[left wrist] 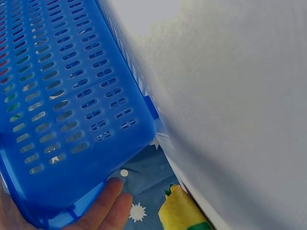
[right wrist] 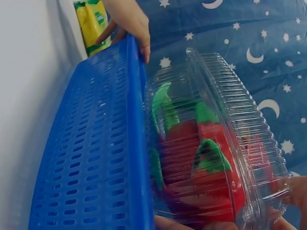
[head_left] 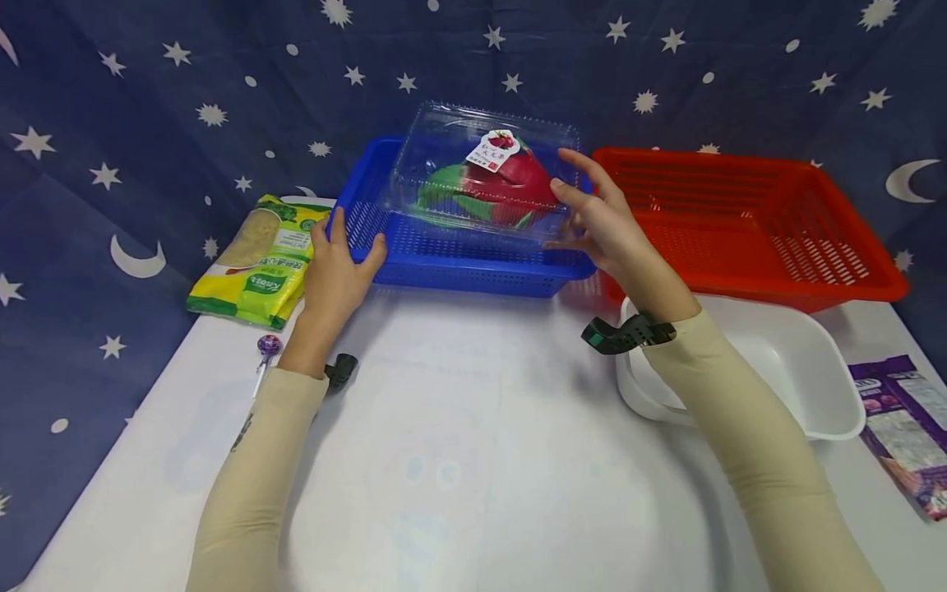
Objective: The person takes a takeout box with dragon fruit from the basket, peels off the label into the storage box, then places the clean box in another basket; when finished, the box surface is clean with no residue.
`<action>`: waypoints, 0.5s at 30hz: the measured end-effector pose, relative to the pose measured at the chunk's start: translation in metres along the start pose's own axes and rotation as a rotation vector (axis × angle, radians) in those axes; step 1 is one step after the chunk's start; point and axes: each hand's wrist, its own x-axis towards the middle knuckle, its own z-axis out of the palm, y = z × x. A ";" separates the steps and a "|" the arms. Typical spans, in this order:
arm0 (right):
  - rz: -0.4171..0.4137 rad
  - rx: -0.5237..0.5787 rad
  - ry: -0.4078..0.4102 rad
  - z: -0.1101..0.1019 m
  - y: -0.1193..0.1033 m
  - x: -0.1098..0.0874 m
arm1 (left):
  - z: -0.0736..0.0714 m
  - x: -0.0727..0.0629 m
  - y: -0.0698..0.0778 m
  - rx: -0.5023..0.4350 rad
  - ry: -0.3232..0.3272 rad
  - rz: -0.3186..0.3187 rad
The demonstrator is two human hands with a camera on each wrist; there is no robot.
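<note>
My right hand [head_left: 602, 210] grips the right end of a clear plastic clamshell box [head_left: 414, 156], tilted over the blue basket [head_left: 466, 278]. A red dragon fruit [head_left: 518, 181] with green leaf-like tips shows through the plastic, under a white label [head_left: 482, 156]. In the right wrist view, the box [right wrist: 225, 86] is right beside the basket's rim, with my fingertips at its near end. At the basket's left corner, my left hand [head_left: 333, 275] holds the rim; the left wrist view shows its fingers [left wrist: 108, 194] against that corner.
Left of the blue basket lies a yellow-green Knorr bag [head_left: 266, 267], with a lollipop [head_left: 269, 345] in front of it. A red basket [head_left: 740, 230] stands at the back right. Before it sits a white basin [head_left: 784, 370], and a purple packet [head_left: 906, 427] lies at the far right.
</note>
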 end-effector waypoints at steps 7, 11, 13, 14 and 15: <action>-0.024 0.002 -0.026 -0.004 -0.011 -0.020 | 0.000 0.001 0.000 -0.002 0.010 0.004; -0.037 -0.001 -0.038 -0.006 -0.012 -0.030 | 0.000 0.001 0.000 -0.011 0.006 0.012; -0.044 -0.001 -0.044 -0.007 -0.010 -0.035 | 0.001 0.000 0.000 -0.014 0.010 0.017; -0.046 0.006 -0.048 -0.008 -0.010 -0.037 | 0.002 0.000 0.001 -0.016 0.018 0.022; -0.048 0.007 -0.050 -0.008 -0.009 -0.039 | 0.003 0.000 0.001 -0.015 0.025 0.028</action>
